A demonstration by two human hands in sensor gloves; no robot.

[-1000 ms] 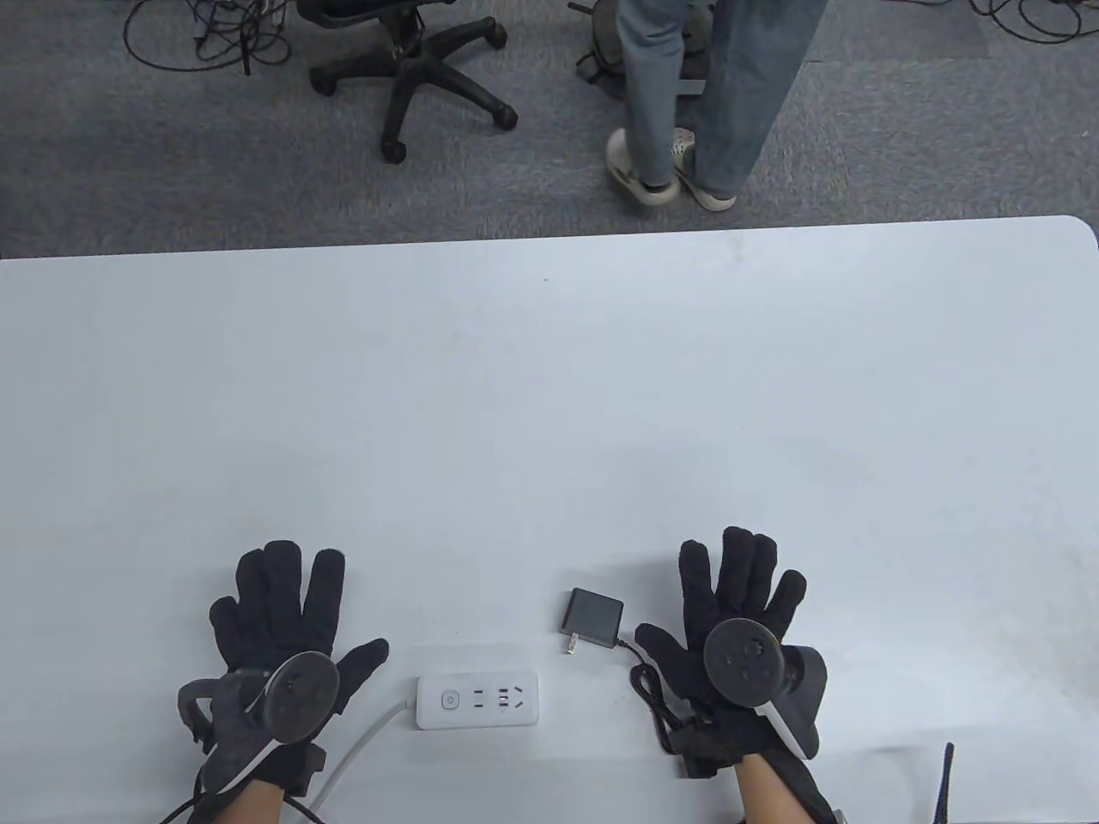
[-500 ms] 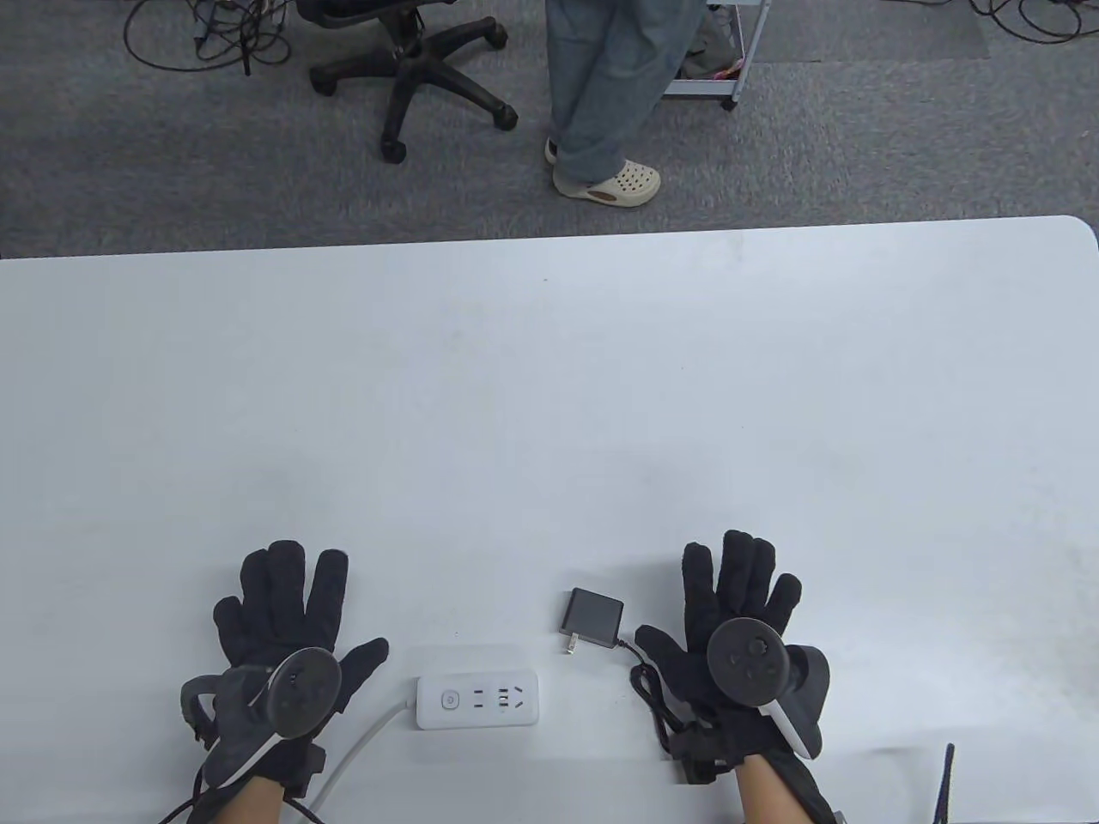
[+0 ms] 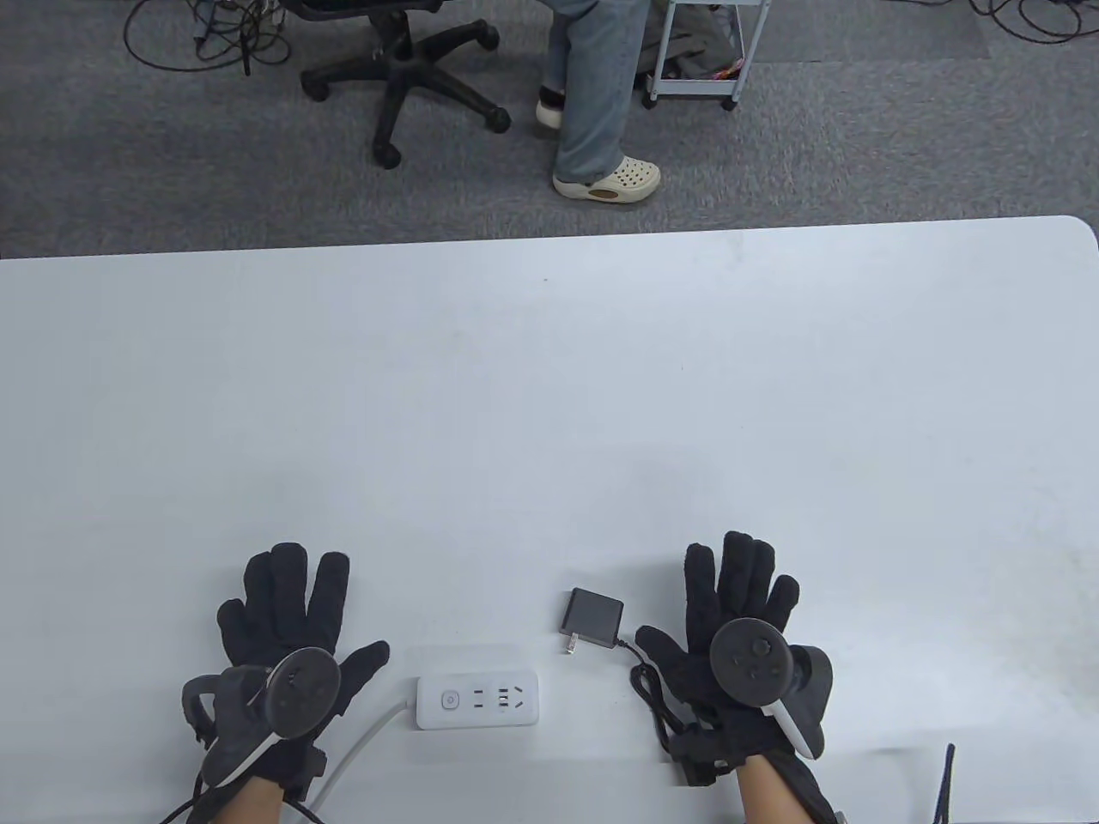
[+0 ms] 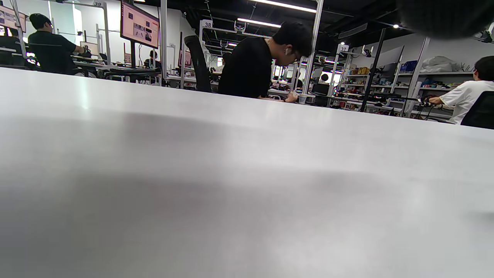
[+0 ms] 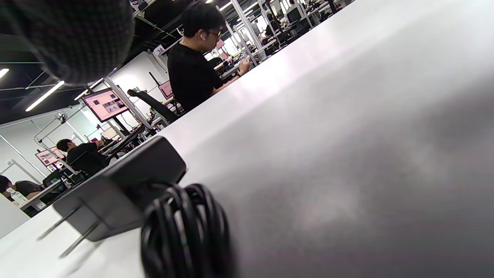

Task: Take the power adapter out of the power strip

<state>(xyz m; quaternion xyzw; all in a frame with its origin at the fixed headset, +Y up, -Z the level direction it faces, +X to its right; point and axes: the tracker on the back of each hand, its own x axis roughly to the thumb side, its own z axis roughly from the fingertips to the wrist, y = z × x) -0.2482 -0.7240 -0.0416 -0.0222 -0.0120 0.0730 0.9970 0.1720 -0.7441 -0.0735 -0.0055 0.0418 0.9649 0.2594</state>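
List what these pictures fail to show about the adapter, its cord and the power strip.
- Adapter cord: table view, its far end passes under the right hand.
- Power strip cable: table view, cut off by the bottom edge.
- Power strip: absent from both wrist views.
- Power adapter label: right wrist view, too dark to read.

This is a large open-plan lab or tech office. Grey carpet [image 3: 172,172] covers the floor, with loose cables [image 3: 197,34], a rolling office chair [image 3: 403,69] and a small cart [image 3: 695,51]. The wrist views show rows of numbered workstations, monitors [image 4: 139,25], stocked shelves [image 4: 436,83], ceiling strip lights [image 4: 283,5] and seated people [image 4: 262,61] working at desks.
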